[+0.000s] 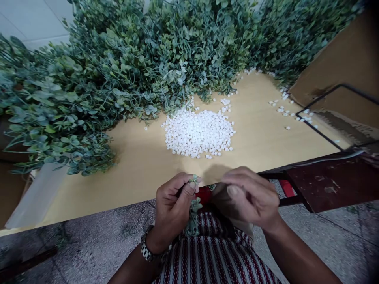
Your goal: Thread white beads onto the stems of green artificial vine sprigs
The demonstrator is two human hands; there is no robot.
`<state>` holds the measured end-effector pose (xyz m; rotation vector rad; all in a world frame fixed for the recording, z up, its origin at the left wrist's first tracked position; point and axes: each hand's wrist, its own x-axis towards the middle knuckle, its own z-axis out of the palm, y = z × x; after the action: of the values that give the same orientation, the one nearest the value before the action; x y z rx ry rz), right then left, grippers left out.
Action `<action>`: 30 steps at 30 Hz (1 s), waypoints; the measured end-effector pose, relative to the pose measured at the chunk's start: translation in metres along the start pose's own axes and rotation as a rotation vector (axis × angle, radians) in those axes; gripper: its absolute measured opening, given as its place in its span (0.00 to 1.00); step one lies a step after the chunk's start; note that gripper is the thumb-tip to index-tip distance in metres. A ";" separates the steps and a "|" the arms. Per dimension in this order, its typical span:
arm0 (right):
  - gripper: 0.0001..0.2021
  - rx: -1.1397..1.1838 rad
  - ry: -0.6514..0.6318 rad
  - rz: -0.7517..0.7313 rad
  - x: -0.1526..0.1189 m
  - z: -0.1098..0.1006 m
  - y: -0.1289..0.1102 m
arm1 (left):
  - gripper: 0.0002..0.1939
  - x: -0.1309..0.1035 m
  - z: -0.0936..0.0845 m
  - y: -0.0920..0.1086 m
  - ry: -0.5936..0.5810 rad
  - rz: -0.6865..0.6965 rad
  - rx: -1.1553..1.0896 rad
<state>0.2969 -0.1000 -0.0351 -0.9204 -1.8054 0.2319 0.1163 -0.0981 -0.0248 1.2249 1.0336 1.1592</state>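
Note:
My left hand (176, 209), with a metal watch at the wrist, pinches a small green artificial sprig (193, 211) near the table's front edge; its leaves hang below the fingers. To its right, apart from the sprig, my right hand (251, 195) is slightly blurred, with thumb and fingers curled close together; whatever lies between its fingertips, if anything, cannot be made out. Beyond both hands, a pile of small white beads or caps (199, 132) lies on the tan table (133, 157).
A thick heap of green artificial foliage (124, 59) covers the table's back and left. Loose white pieces are scattered at the right, near a cardboard box (340, 59) and a thin black frame (321, 136). A dark red stool (331, 183) stands lower right.

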 end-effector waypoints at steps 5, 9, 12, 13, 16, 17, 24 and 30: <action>0.07 -0.341 -0.162 0.061 0.023 -0.002 0.024 | 0.08 0.005 -0.007 0.004 -0.029 0.121 0.137; 0.08 -0.532 -0.318 -0.027 0.032 0.009 0.032 | 0.08 0.010 -0.012 0.007 -0.022 0.116 0.151; 0.08 -0.644 -0.362 -0.051 0.034 0.015 0.033 | 0.09 0.012 -0.014 0.007 -0.025 0.139 0.164; 0.08 -0.664 -0.372 -0.060 0.034 0.017 0.033 | 0.09 0.013 -0.015 0.007 -0.024 0.144 0.174; 0.08 -0.634 -0.361 -0.078 0.034 0.019 0.035 | 0.07 0.015 -0.015 0.007 -0.028 0.142 0.203; 0.08 -0.610 -0.345 -0.075 0.034 0.019 0.035 | 0.07 0.015 -0.014 0.007 -0.026 0.137 0.207; 0.07 -0.391 -0.234 -0.009 0.032 0.017 0.040 | 0.08 0.021 -0.006 0.008 -0.011 0.062 0.145; 0.07 -0.357 -0.270 0.012 0.033 0.018 0.044 | 0.06 0.021 -0.008 0.000 0.012 0.005 0.086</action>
<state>0.2973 -0.0431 -0.0432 -1.1936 -2.1346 0.0407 0.1112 -0.0758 -0.0253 1.2892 1.0995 1.1370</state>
